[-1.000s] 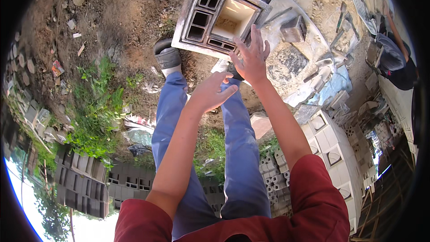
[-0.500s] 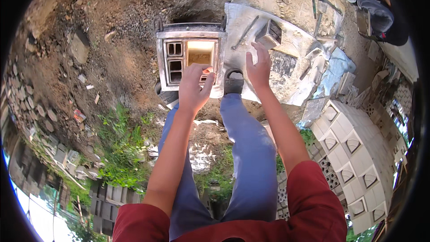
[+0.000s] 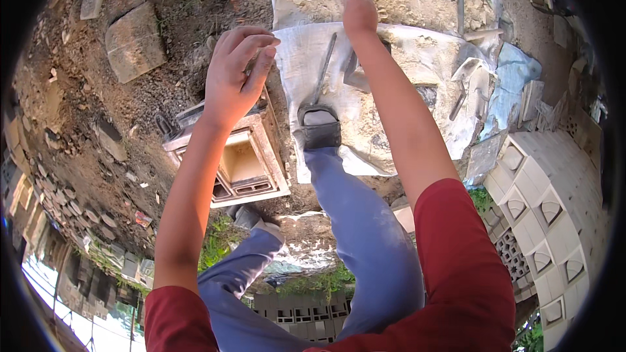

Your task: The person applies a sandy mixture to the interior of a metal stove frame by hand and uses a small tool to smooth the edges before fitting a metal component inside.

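Note:
My left hand (image 3: 238,68) is raised above the far side of a boxy block mould (image 3: 277,156), its fingers bent and apart, with nothing in it. The mould has a whitish, worn rim and rectangular openings, and my forearm covers part of it. My right hand (image 3: 360,14) reaches over a heap of pale sandy mix (image 3: 404,0) on a white sheet. Its back faces up and its fingers curl away, so their grip is hidden. A thin bar (image 3: 325,68) and a dark-sided box-shaped piece (image 3: 355,77) lie on the sheet below that hand.
The white sheet (image 3: 293,68) spreads under my right shoe (image 3: 321,127). Long-handled tools (image 3: 460,6) and a trowel (image 3: 479,75) lie to the right, near blue plastic (image 3: 512,85). Pale patterned blocks (image 3: 548,195) are stacked at right. A slab (image 3: 135,42) and rubble lie at left.
Both hands have moved forward, and the right now reaches over the sandy heap. The view has shifted, so the mould sits lower and further left, partly behind my left forearm.

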Available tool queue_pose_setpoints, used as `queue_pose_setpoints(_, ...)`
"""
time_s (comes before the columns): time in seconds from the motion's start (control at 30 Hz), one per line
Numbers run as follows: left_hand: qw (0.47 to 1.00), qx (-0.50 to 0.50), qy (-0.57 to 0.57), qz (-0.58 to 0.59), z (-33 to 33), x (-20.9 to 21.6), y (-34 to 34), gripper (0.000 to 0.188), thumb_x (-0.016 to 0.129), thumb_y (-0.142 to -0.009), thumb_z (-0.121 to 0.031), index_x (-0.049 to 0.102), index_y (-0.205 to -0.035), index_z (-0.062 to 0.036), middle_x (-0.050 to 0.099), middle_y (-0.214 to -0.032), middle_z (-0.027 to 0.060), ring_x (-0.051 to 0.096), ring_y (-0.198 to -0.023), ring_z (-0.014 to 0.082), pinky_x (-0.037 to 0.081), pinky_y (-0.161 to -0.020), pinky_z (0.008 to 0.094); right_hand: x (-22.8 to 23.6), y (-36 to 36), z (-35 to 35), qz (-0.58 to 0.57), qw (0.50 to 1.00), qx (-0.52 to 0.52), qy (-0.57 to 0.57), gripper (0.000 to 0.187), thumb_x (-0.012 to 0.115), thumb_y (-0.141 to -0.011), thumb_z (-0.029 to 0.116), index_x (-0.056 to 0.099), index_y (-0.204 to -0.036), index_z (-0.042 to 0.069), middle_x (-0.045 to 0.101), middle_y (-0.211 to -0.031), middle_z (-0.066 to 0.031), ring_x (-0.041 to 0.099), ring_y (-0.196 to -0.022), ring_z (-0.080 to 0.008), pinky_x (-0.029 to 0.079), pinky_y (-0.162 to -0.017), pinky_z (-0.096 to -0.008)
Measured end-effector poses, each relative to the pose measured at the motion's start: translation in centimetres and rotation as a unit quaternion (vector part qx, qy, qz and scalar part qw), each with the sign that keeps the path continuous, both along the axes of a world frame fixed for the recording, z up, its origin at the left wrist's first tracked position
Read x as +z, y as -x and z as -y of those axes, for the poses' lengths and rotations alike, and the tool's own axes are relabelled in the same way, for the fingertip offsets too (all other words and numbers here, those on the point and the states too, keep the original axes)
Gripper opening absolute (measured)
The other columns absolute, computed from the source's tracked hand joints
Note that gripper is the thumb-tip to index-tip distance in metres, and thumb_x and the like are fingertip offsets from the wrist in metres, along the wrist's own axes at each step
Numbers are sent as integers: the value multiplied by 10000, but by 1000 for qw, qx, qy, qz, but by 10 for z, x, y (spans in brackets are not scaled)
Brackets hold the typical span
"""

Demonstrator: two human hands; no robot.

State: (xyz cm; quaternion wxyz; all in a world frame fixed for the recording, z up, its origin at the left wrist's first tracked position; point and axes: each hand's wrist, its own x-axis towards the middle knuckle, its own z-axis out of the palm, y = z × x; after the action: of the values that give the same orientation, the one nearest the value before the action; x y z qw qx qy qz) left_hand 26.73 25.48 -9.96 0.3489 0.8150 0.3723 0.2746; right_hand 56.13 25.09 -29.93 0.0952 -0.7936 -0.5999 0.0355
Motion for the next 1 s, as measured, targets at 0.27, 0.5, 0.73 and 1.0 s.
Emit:
queue_pose_setpoints(0.27, 999, -30, -3, -15, 48, 9, 33, 157, 617, -1019, -147, 735, -1039, -46, 700, -1110, 113, 647, -1058, 300, 490, -927, 415, 9, -36, 13, -4, 997, 74, 13, 146, 622, -926, 114, 751, -989, 86, 732, -1002, -130, 706, -994, -317, 586, -858, -431)
queue_pose_setpoints(0.5, 992, 50, -52, -104, 95, 15, 146, 252, 572, -1047, -213, 708, -1148, -26, 655, -1285, 157, 576, -1285, 367, 427, -1113, 491, 28, -27, 27, -331, 937, -106, -21, 203, 762, -897, 203, 785, -1029, 51, 785, -894, -111, 751, -801, -214, 577, -732, -334)
queue_pose_setpoints(0.73, 981, 67, -160, -90, 97, -23, 176, 377, 535, -1060, -337, 658, -1294, -68, 574, -1434, 162, 446, -1439, 417, 334, -1195, 551, 33, -54, 27, -159, 986, -37, 23, 261, 774, -894, 267, 795, -1083, 87, 781, -935, -135, 749, -860, -270, 574, -800, -365)
queue_pose_setpoints(1.0, 990, 36, -135, -36, 92, -25, 180, 627, 371, -1068, -582, 624, -1349, -82, 556, -1483, 153, 399, -1487, 412, 225, -1256, 570, 32, -28, 18, -159, 987, 12, 23, 296, 765, -879, 239, 793, -1129, 83, 761, -1075, -204, 727, -1015, -344, 560, -919, -423)
